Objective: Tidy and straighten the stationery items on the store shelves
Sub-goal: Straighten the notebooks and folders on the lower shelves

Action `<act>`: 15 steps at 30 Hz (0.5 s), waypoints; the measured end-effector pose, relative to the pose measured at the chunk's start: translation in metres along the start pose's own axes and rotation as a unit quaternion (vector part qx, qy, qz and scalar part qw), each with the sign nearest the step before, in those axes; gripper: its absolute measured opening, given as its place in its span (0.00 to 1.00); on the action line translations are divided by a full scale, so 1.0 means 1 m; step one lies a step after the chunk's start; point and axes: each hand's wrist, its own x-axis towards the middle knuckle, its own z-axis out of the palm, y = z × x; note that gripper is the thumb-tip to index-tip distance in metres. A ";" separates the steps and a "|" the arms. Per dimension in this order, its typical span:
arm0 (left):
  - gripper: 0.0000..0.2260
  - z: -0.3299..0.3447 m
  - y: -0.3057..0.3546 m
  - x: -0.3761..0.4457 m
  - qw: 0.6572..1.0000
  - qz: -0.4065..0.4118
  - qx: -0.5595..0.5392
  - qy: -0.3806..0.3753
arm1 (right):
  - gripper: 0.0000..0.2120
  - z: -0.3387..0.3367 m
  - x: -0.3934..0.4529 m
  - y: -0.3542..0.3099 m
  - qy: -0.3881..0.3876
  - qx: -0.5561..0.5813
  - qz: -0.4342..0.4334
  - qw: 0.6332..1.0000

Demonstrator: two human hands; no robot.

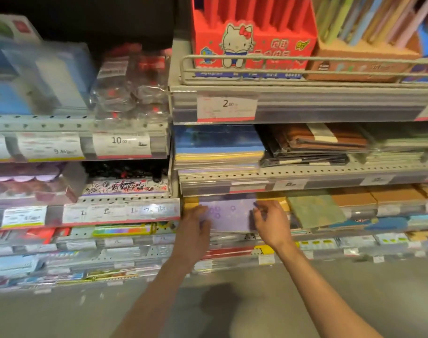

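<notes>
A pale purple notebook [229, 213] with small flower prints lies on top of a stack on the third shelf down, right bay. My left hand [196, 223] grips its left edge and my right hand [271, 222] holds its right edge, fingers curled over it. A yellow item [191, 202] shows behind the purple one at the left. Beside it to the right lies a green notebook [315, 211], turned askew on its pile.
Brown notebooks [354, 197] sit further right on the same shelf. The shelf above holds blue [218, 142] and dark wrapped stacks [310, 145]. A red cartoon-cat box [252, 35] stands on top behind a wire rail [305, 60]. Lower shelves jut out below my wrists.
</notes>
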 end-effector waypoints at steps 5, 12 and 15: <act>0.12 0.011 0.004 0.025 0.999 -0.040 -0.002 0.021 | 0.13 0.011 0.034 0.002 -0.028 -0.044 0.013 0.999; 0.11 0.016 0.013 0.032 0.995 -0.078 -0.028 0.055 | 0.14 0.019 0.038 0.012 -0.050 0.003 0.040 0.998; 0.11 0.018 0.018 0.013 0.993 -0.072 -0.033 0.091 | 0.06 0.010 0.026 0.021 -0.089 0.032 0.059 0.994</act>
